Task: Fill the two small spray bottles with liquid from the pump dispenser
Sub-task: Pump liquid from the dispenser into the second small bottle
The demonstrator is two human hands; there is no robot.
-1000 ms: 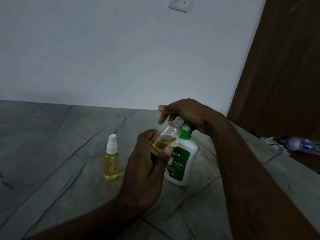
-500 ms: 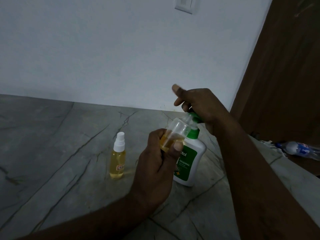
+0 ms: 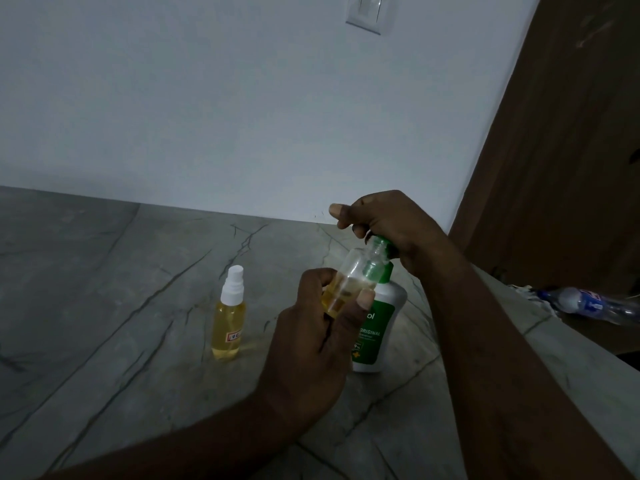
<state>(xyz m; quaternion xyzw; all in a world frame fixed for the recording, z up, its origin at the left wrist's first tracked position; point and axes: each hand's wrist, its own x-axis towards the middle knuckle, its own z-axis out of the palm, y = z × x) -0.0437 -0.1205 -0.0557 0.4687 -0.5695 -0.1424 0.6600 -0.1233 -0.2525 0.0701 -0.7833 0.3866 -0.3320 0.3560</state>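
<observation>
My left hand (image 3: 311,344) grips a small clear bottle (image 3: 353,275) without its cap, tilted so its open neck sits right under the green pump nozzle. Yellow liquid fills its lower part. The white pump dispenser (image 3: 381,327) with a green label stands on the marble counter behind it. My right hand (image 3: 384,223) is curled over the green pump head from above. A second small spray bottle (image 3: 230,320), full of yellow liquid and capped with a white sprayer, stands upright to the left.
The grey veined marble counter (image 3: 121,323) runs left and toward me. Its right edge drops off near a brown wooden door (image 3: 571,150). A plastic water bottle (image 3: 588,304) and crumpled wrapper lie beyond that edge. A white wall switch (image 3: 369,12) is above.
My right hand rose with the pump head half a second ago and has come back down on it. The left hand keeps the open bottle at the nozzle.
</observation>
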